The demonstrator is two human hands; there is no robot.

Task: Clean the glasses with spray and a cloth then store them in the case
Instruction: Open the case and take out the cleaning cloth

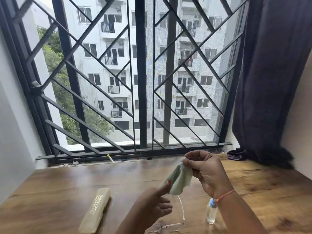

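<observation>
Cloth: a pale green cloth point(179, 179) hangs in the air above the table point(50, 191), held up between both hands, with its lower edge loose and crumpled.
Right grip: the right hand point(207, 173) is raised and pinches the top corner of the cloth between thumb and fingertips. The other fingers are curled in, and an orange thread bracelet point(226, 195) sits on the wrist.
Left grip: the left hand point(152, 206) is lower, with its thumb raised against the cloth's lower left edge. Its fingers are loosely curled below, apart from the cloth, and close on nothing.
Glasses: thin-rimmed glasses point(166, 227) lie on the table at the near edge, under the hands. One temple arm stands upward towards the cloth.
Spray bottle: a small clear spray bottle point(211, 214) with a blue cap stands upright just right of the glasses, partly behind the right wrist.
Case: a long beige case point(96, 211) lies closed on the table, left of the left hand and well apart from the glasses.
Background: a black window grille point(141, 81), with a dark curtain point(270, 81) at the right.
</observation>
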